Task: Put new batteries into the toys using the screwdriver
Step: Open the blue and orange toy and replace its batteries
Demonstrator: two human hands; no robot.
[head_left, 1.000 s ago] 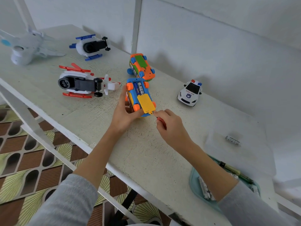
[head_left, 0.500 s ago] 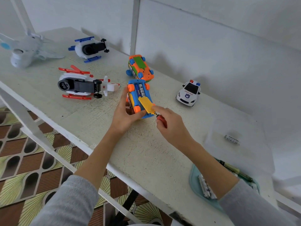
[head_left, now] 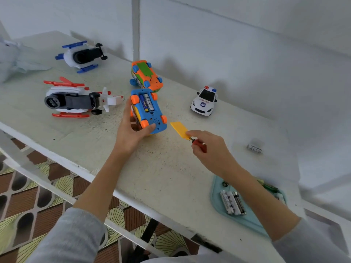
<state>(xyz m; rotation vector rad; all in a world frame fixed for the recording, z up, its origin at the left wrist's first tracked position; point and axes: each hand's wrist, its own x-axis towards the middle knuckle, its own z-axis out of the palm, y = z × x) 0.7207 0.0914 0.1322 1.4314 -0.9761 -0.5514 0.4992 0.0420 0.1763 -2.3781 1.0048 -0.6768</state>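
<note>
A blue toy car (head_left: pixel 150 112) with orange wheels lies upside down on the white table. Its battery bay is uncovered and two batteries (head_left: pixel 146 103) show inside. My left hand (head_left: pixel 131 133) grips the car's near end. My right hand (head_left: pixel 209 149) holds a red-handled screwdriver (head_left: pixel 199 144) and pinches the yellow battery cover (head_left: pixel 179 129) with it, to the right of the car and apart from it. A pale blue tray (head_left: pixel 218 202) at the near right holds several batteries (head_left: pixel 232 203).
An orange and green toy car (head_left: pixel 146 75) lies upside down behind the blue one. A police car (head_left: pixel 205 100) stands to the right. Two toy helicopters (head_left: pixel 76 100) (head_left: pixel 82 56) and a white toy plane (head_left: pixel 11 57) lie at the left. One loose battery (head_left: pixel 254 149) rests far right.
The yellow cover was on the car's underside; my right hand has lifted it off and carried it to the right with the screwdriver. The battery bay now lies uncovered. My left hand stayed.
</note>
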